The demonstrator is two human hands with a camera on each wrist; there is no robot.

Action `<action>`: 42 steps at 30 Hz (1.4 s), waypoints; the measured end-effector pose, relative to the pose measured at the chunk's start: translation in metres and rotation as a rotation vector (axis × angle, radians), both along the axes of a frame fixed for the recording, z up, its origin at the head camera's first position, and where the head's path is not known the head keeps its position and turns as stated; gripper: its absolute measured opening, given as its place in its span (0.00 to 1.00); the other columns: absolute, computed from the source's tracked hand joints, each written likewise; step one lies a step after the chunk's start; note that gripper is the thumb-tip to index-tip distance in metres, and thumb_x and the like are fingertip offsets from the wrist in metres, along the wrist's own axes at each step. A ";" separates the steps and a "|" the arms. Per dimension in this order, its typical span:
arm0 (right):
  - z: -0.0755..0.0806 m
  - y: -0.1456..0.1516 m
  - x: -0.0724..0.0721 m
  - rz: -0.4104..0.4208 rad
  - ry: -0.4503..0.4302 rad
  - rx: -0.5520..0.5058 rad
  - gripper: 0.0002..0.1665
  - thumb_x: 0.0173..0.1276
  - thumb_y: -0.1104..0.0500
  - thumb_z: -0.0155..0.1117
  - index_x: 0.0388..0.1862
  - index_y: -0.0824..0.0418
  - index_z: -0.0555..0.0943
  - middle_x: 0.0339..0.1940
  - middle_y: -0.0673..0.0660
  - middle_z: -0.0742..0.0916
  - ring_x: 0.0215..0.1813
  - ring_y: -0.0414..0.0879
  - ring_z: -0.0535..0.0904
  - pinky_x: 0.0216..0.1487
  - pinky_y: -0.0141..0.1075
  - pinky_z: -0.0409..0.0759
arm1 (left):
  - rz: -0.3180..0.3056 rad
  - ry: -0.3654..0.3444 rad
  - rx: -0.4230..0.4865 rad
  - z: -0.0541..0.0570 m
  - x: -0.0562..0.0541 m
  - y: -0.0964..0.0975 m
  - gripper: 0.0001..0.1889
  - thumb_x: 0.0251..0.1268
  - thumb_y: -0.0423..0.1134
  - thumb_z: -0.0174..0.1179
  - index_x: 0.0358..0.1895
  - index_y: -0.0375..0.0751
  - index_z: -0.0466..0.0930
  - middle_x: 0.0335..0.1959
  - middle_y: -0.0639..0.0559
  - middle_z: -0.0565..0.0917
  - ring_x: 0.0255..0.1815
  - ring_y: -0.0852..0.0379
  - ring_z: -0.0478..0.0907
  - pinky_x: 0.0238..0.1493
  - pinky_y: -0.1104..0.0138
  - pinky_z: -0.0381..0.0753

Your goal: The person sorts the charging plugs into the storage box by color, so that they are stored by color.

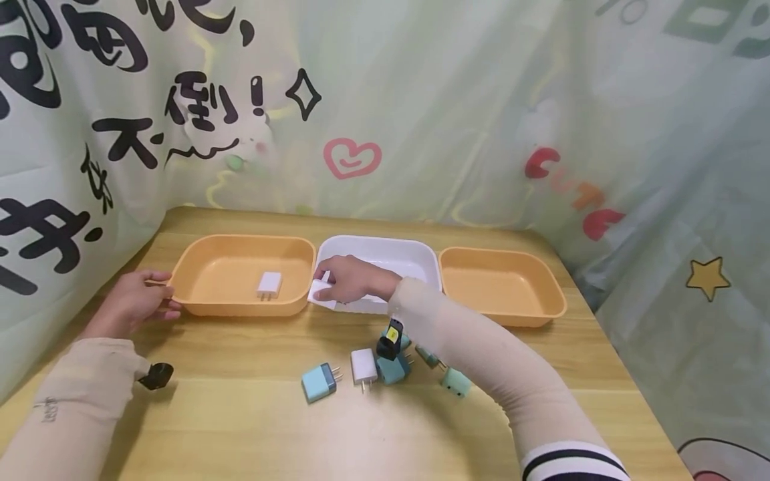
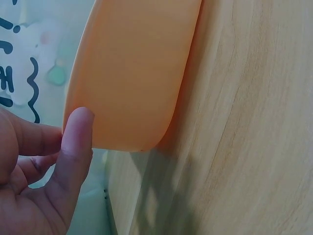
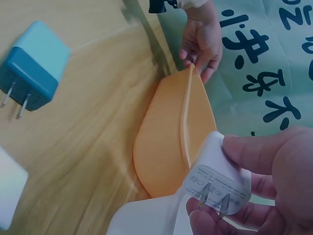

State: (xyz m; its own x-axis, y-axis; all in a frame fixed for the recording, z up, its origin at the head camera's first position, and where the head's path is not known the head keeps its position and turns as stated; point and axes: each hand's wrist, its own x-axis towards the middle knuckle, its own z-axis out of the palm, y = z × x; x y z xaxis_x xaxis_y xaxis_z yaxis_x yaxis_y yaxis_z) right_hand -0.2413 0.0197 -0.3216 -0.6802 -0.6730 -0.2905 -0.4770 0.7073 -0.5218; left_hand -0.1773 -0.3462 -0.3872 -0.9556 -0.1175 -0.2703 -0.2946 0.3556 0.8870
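my left hand (image 1: 134, 304): pinching a rounded orange plastic tray (image 1: 222, 274) | my right hand (image 1: 353, 278): got a boxy white two-pin charger (image 3: 215, 171) pinched

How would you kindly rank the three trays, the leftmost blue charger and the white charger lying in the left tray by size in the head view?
Left orange tray
Right orange tray and white tray: too alike to rank
Blue charger
White charger lying in the left tray

1. The left grip (image 1: 135, 304) pinches, the thumb (image 2: 76, 147) opposite to the index finger (image 2: 41, 140); the left arm (image 1: 66, 407) reaches forward.
2. The right grip (image 1: 347, 279) pinches also; the right arm (image 1: 481, 347) extends diagonally leftward.
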 end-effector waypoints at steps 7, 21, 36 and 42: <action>-0.001 -0.006 -0.007 -0.036 -0.027 -0.019 0.15 0.68 0.52 0.66 0.49 0.57 0.78 0.34 0.52 0.83 0.27 0.42 0.80 0.28 0.30 0.81 | -0.005 -0.003 0.004 0.001 -0.002 0.000 0.28 0.73 0.26 0.42 0.69 0.14 0.44 0.53 0.22 0.68 0.31 0.55 0.82 0.39 0.61 0.87; -0.005 -0.024 -0.016 -0.082 -0.137 -0.170 0.19 0.68 0.53 0.66 0.53 0.59 0.76 0.29 0.55 0.83 0.25 0.43 0.80 0.31 0.30 0.83 | -0.011 0.016 0.005 -0.002 -0.002 0.001 0.28 0.72 0.26 0.41 0.68 0.14 0.44 0.53 0.19 0.67 0.31 0.56 0.83 0.40 0.60 0.87; -0.026 -0.055 -0.022 -0.155 -0.233 -0.351 0.18 0.68 0.58 0.65 0.56 0.59 0.76 0.25 0.54 0.81 0.21 0.40 0.74 0.24 0.32 0.77 | -0.005 0.002 0.002 -0.002 -0.002 0.001 0.28 0.72 0.26 0.41 0.68 0.14 0.43 0.55 0.18 0.66 0.32 0.54 0.83 0.40 0.60 0.87; -0.033 -0.073 -0.023 -0.164 -0.166 -0.358 0.15 0.68 0.59 0.65 0.51 0.61 0.77 0.23 0.54 0.81 0.19 0.40 0.75 0.21 0.29 0.79 | -0.005 0.008 0.004 -0.002 -0.001 0.001 0.28 0.72 0.25 0.41 0.68 0.14 0.43 0.55 0.18 0.66 0.32 0.54 0.83 0.40 0.60 0.87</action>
